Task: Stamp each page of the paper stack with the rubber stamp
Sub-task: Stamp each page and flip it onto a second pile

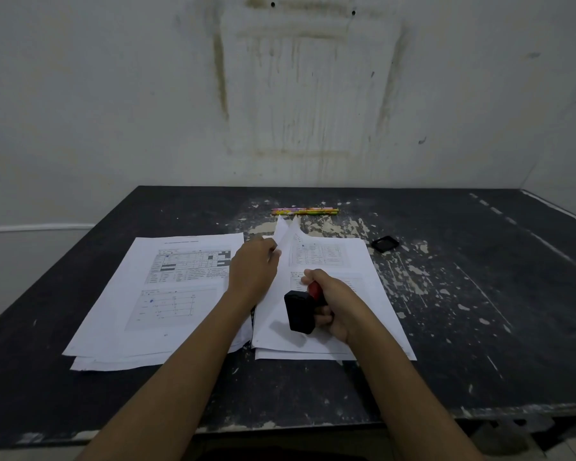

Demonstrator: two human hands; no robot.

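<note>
Pinching a lifted page (281,235) off the paper stack (379,314), the left hand (251,271) waits; the right hand (338,302) grips the rubber stamp (300,311). The nine-o'clock pile (113,314) looks done; sheets likely remain.

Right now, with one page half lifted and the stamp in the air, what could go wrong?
1. The left hand holds the lifted page by its edge; it might crease, or drag the sheet beneath along with it.
2. The rubber stamp, gripped in the right hand, looks tilted over the right stack; it could smudge the curling page or print crooked.
</note>
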